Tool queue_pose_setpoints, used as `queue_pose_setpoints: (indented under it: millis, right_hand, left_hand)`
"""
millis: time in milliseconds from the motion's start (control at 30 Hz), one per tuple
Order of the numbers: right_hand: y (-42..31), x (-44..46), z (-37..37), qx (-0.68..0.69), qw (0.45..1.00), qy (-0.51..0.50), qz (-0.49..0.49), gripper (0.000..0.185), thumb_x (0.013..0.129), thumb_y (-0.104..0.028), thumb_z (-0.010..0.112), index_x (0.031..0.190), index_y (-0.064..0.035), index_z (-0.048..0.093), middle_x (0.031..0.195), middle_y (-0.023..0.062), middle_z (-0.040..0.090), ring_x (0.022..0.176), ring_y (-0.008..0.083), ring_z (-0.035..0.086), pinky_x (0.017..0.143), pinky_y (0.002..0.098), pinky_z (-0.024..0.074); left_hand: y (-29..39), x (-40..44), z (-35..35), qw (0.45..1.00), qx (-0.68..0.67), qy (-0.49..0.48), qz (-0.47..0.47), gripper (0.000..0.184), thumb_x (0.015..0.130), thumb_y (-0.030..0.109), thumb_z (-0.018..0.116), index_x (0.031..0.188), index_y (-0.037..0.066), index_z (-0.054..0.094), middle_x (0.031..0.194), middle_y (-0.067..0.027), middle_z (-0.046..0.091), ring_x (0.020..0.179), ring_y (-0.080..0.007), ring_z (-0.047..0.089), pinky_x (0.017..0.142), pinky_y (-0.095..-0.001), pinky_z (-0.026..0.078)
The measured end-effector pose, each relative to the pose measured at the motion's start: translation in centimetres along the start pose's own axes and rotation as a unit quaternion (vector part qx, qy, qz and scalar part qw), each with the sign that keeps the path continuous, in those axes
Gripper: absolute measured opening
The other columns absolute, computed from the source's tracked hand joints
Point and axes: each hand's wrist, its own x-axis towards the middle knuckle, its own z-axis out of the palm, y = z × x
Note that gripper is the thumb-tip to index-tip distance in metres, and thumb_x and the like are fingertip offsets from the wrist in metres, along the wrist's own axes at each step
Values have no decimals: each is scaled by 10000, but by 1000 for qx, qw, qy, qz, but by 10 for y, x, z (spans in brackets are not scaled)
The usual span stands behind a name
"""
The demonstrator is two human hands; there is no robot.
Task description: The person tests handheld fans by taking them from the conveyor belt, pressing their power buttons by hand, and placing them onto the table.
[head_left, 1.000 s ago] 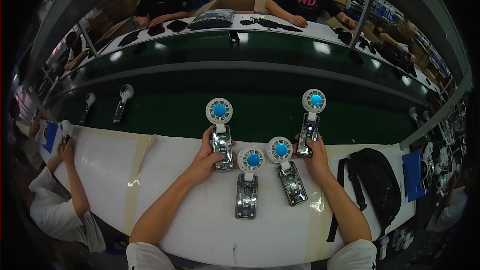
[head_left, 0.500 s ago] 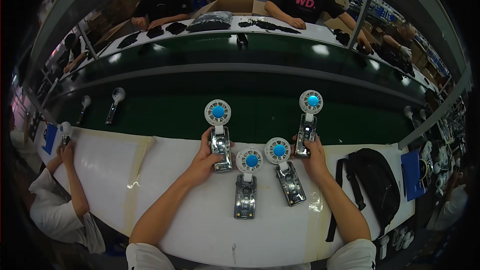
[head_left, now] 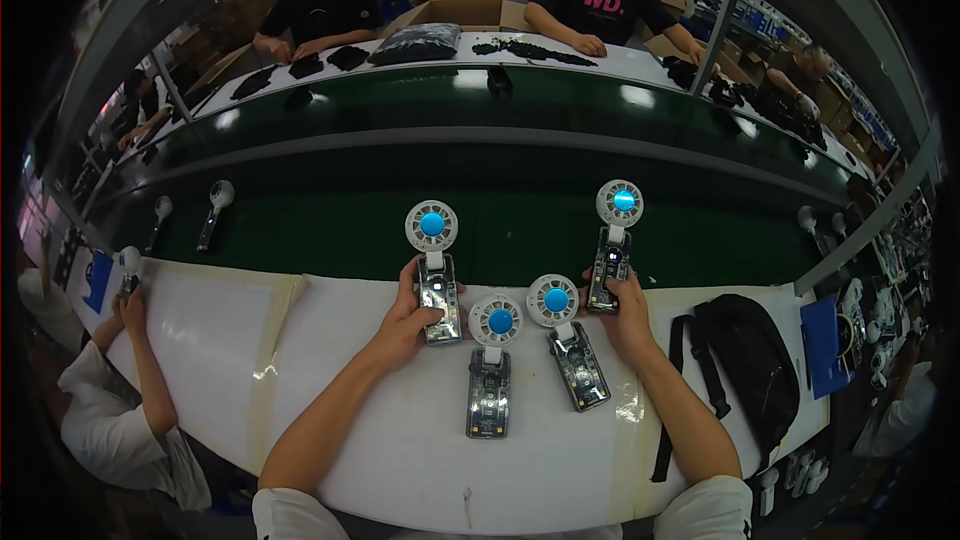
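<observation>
My left hand (head_left: pixel 404 322) is wrapped round the clear-bodied handle of a small fan (head_left: pixel 432 226), its thumb on the front. Another fan (head_left: pixel 620 202) of the same kind, with a white head and blue centre, is gripped upright by my right hand (head_left: pixel 626 308), thumb on the handle. Between my forearms, two more fans lie on the white table (head_left: pixel 380 460): one fan (head_left: pixel 489 395) points straight up the table, and the other fan (head_left: pixel 578 365) is tilted, its head close to the first one's head.
A black bag (head_left: pixel 745 370) and a blue folder (head_left: pixel 822 350) are at the right. Fans (head_left: pixel 216 208) lie on the green belt (head_left: pixel 350 210). A co-worker's hands (head_left: pixel 132 312) hold a fan at the left. People sit across the far belt (head_left: pixel 400 100).
Both held fans have shifted slightly left. The fans on the green belt have moved left, and black items on the far belt have moved right.
</observation>
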Motion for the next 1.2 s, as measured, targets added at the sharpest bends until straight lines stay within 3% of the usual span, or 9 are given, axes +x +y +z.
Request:
queue_pose_setpoints:
  millis: [133, 167, 700, 767, 1200]
  right_hand:
    - [-4, -2, 2, -10, 1000, 6, 8, 265, 856, -156, 410, 1087, -27, 391, 966, 128, 531, 782, 224, 579, 652, 374, 486]
    - [-1, 1, -4, 2, 1000, -20, 16, 318, 872, -117, 381, 1175, -46, 321, 1036, 141, 526, 805, 226, 594, 671, 373, 505]
    - [1, 2, -5, 10, 1000, -26, 14, 321, 873, -115, 376, 1181, -47, 313, 1041, 138, 525, 807, 225, 595, 674, 375, 511]
    - [-1, 0, 1, -14, 1000, -5, 1, 272, 856, -140, 401, 1100, -21, 384, 970, 126, 526, 775, 222, 581, 647, 374, 491]
    - [0, 1, 1, -8, 1000, -8, -3, 281, 861, -137, 399, 1118, -25, 375, 1008, 128, 525, 782, 227, 585, 644, 384, 491]
  left_hand:
    - [0, 0, 1, 1000, -6, -1, -3, 812, 781, -23, 433, 1406, 250, -8, 1253, -175, 433, 1017, -259, 571, 869, -419, 510]
    - [-1, 1, 1, 1000, -6, -2, -3, 812, 781, -23, 433, 1406, 250, -8, 1253, -175, 433, 1017, -259, 571, 869, -419, 510]
    - [2, 0, 2, 1000, -14, -4, -1, 843, 773, -14, 459, 1407, 256, -27, 1245, -173, 434, 987, -267, 584, 845, -440, 523]
    - [2, 0, 1, 1000, -19, -9, 3, 853, 766, -20, 460, 1406, 258, -29, 1243, -172, 435, 986, -269, 584, 847, -441, 523]
    - [2, 1, 0, 1000, -15, -10, 3, 884, 732, -34, 467, 1405, 251, -31, 1235, -178, 438, 992, -270, 583, 850, -446, 522]
